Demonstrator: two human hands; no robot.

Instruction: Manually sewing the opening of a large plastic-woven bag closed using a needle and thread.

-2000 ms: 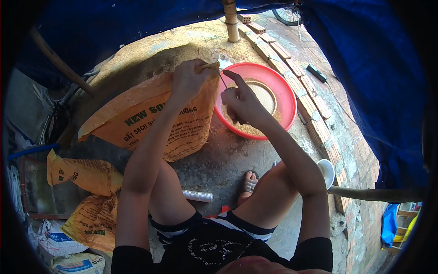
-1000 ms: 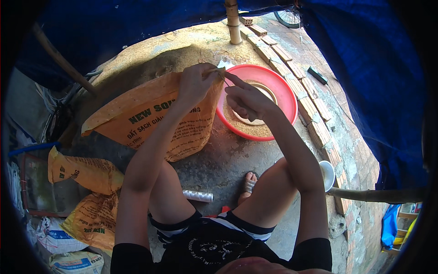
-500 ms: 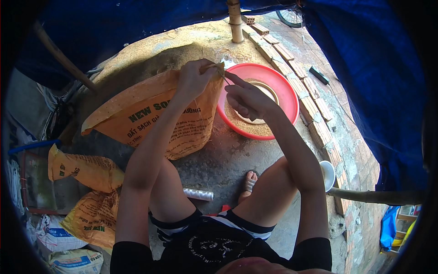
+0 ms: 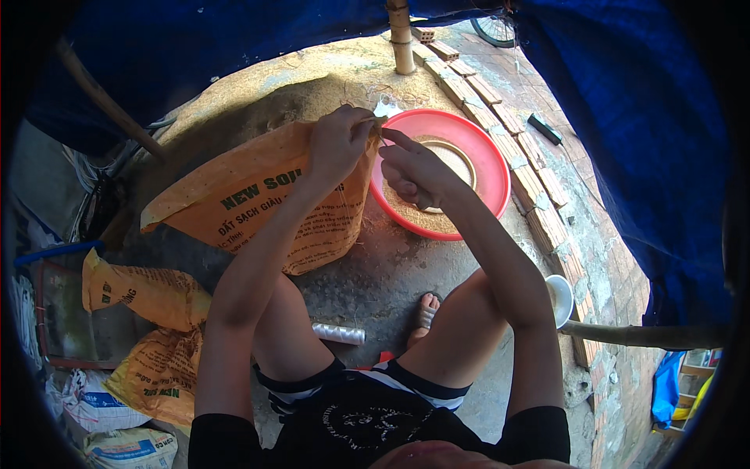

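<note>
An orange printed sack stands upright in front of me, its top edge slanting up to the right. My left hand is closed on the sack's upper right corner, pinching the folded edge. Right beside it, my right hand has its index finger reaching to that corner while the other fingers are curled. A thin line shows between the right hand and the corner; what the curled fingers hold is too small to make out. Behind the right hand sits a red basin with husk-like grains and a round rimmed sieve or tray inside.
A silvery spool lies between my legs. More orange sacks and white bags are at the left. A white bowl stands right of my knee. Bricks line the right, and a bamboo post rises ahead.
Both hands remain at the sack's corner. The right hand has shifted slightly left and closer to the left hand, and the corner sits a little lower.
</note>
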